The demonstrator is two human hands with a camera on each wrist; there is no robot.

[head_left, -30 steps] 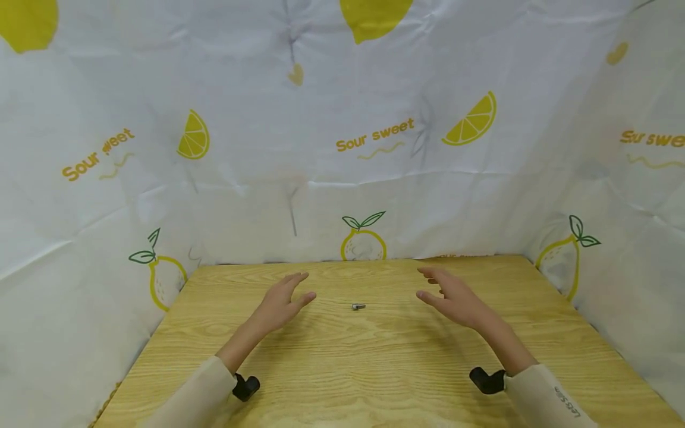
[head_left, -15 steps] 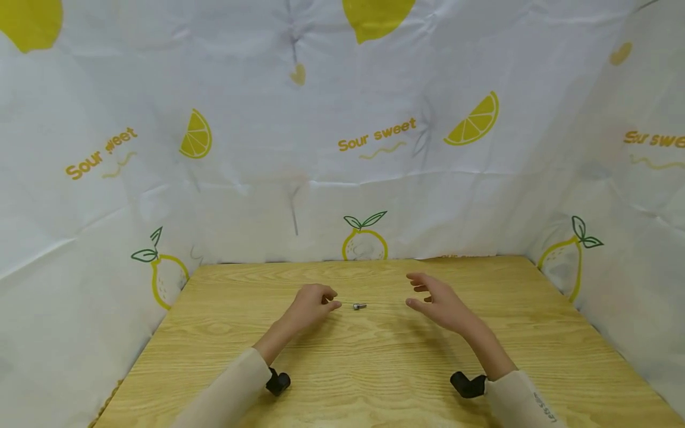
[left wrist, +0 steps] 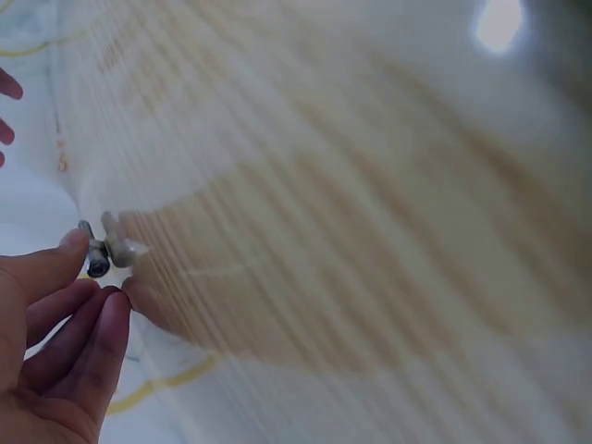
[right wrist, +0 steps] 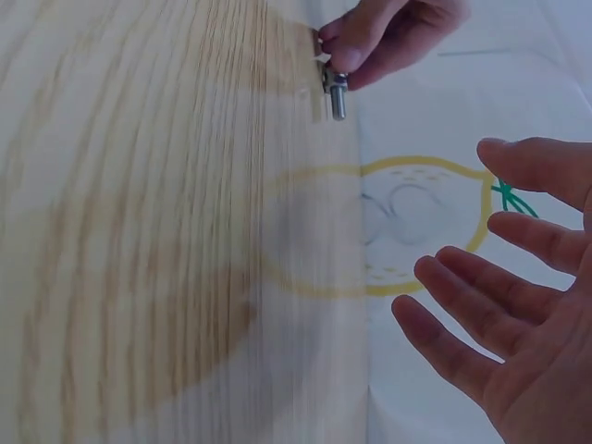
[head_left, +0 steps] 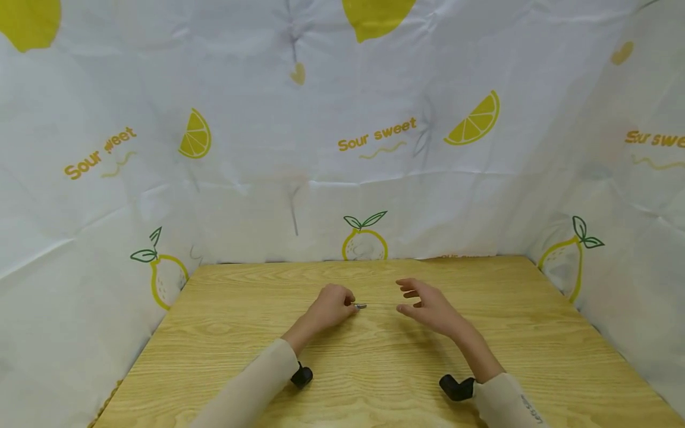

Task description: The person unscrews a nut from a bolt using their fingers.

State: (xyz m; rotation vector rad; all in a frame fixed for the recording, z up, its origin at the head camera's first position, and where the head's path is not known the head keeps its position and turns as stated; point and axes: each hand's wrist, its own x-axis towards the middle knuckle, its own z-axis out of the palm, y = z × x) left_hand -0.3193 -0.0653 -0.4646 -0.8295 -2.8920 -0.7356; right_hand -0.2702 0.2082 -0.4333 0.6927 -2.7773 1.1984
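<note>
A small silver bolt [head_left: 361, 305] lies near the middle of the wooden table [head_left: 342, 368], its shank pointing right. My left hand [head_left: 332, 306] is at the bolt's head end, with its thumb and curled fingers on either side. In the left wrist view the thick head of the bolt [left wrist: 97, 259] sits between thumb and fingertips, close to the tabletop. From the right wrist view, the shank of the bolt [right wrist: 339, 104] sticks out past the left thumb [right wrist: 356, 51]. My right hand [head_left: 430, 309] hovers to the right, fingers spread and relaxed, apart from the bolt.
A white cloth [head_left: 257, 208] printed with lemons hangs behind the table and along both sides. Each wrist carries a black camera mount [head_left: 457, 387]. The glossy tabletop mirrors the bolt in both wrist views.
My left hand has moved right to the bolt's head, its fingers curling in. The right hand has drifted left and slightly nearer. The bolt stays in the same place.
</note>
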